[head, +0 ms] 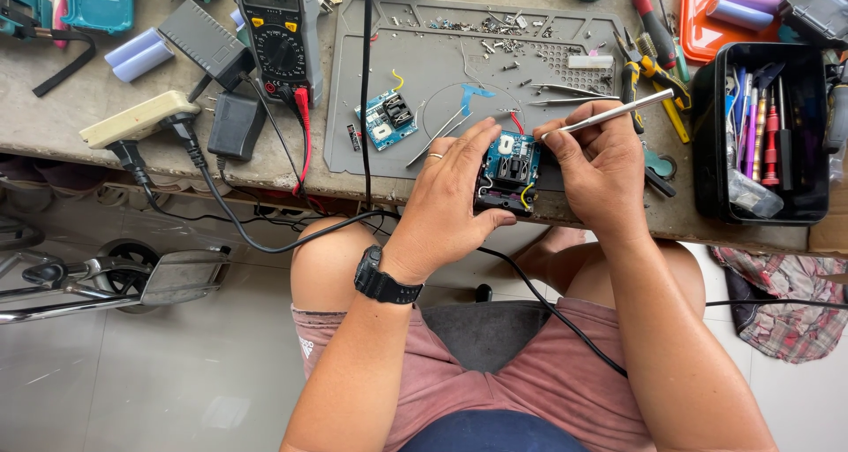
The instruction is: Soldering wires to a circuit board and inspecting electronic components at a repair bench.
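Left hand: my left hand (455, 187) gripped the black block with a blue circuit board (510, 176), fingers curled round its left side, thumb on its upper edge.
Right hand: my right hand (594, 167) pinched a slim silver tool (609, 114), its near end meeting the board's upper right corner.
Board's place: it sat at the near edge of the grey work mat (459, 81), over the bench rim.
On the mat: a second blue board (386, 119) lay left of centre; loose screws (495, 30) along the far edge; tweezers (565, 90) to the right.
Left of the mat: a multimeter (278, 37) with its red probe.
Right of the mat: a black tray of tools (764, 134), well apart.
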